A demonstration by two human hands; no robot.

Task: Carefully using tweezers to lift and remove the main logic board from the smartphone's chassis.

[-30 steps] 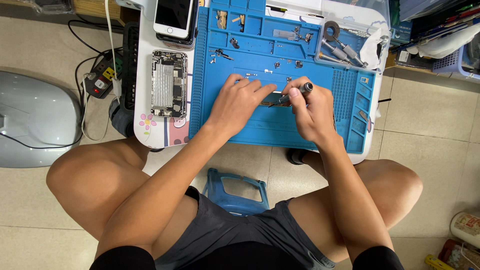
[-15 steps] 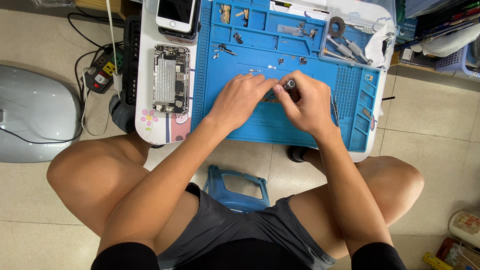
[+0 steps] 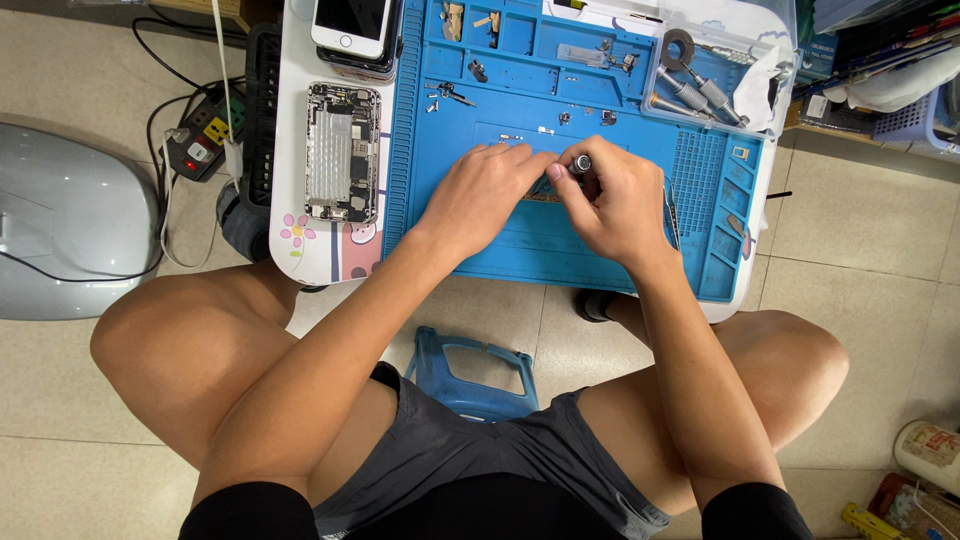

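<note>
A small screwdriver (image 3: 580, 163) is gripped by the right hand (image 3: 617, 205) mid-frame. A small part (image 3: 543, 194) on the blue mat (image 3: 520, 245) is pinched by the left hand (image 3: 483, 195).

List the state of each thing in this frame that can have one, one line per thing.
Left hand: resting on the blue mat, fingers on a small part.
Right hand: closed around a screwdriver, held upright.
Opened phone: screen off, insides showing, flat on the table.
White phone: whole, display dark, face up.
Power strip: on the floor, red light lit.
Clear tool tray: open, holding drivers.
</note>
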